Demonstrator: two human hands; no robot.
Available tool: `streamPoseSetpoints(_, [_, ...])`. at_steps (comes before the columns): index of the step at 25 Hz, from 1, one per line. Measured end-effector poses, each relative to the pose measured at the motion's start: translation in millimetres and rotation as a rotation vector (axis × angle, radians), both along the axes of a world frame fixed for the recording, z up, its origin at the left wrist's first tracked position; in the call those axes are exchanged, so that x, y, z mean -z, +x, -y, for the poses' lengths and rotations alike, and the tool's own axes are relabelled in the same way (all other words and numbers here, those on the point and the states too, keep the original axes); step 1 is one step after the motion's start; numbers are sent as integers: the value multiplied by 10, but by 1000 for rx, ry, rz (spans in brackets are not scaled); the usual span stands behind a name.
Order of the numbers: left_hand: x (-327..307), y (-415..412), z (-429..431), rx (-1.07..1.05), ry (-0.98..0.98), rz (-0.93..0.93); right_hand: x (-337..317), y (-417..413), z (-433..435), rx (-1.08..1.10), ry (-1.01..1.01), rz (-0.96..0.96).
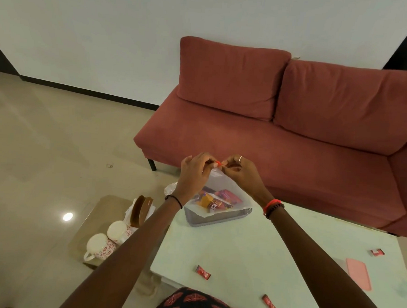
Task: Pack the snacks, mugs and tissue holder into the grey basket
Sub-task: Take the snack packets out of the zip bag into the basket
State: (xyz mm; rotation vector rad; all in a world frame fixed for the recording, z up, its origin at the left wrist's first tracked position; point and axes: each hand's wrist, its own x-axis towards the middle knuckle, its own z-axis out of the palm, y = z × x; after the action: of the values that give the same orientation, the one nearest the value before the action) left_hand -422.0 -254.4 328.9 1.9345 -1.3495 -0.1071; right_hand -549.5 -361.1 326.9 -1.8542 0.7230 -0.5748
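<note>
A clear plastic bag (222, 188) of wrapped snacks (215, 201) stands in the grey basket (217, 217) at the far left corner of the pale table (251, 252). Both hands are at the bag's top. My left hand (194, 170) and my right hand (240, 170) pinch a small orange band (218, 163) at the bag's neck. Two white mugs with red flowers (108, 239) and a brown tissue holder (140, 209) with white tissues stand on a low brown stand left of the table. Three small red snack packets (202, 272) lie loose on the table.
A red sofa (283, 116) stands just behind the table. A pink flat case (358, 274) lies at the table's right side. Shiny beige floor stretches to the left. My patterned clothing shows at the bottom edge.
</note>
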Motion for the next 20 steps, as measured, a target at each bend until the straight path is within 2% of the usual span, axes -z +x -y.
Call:
streamPoseSetpoints(5, [-113, 215, -65, -98, -143, -112, 113, -169, 105, -31, -104, -107])
streamPoseSetpoints(13, [-164, 498, -72, -283, -286, -337, 394, -820, 350, 58, -78, -257])
streamPoseSetpoints(17, [-194, 441, -2, -191, -280, -367, 370, -818, 381, 4, -78, -296])
streamPoseSetpoints(20, [-222, 391, 30, -76, -251, -338, 238, -657, 357, -70, -4, -216])
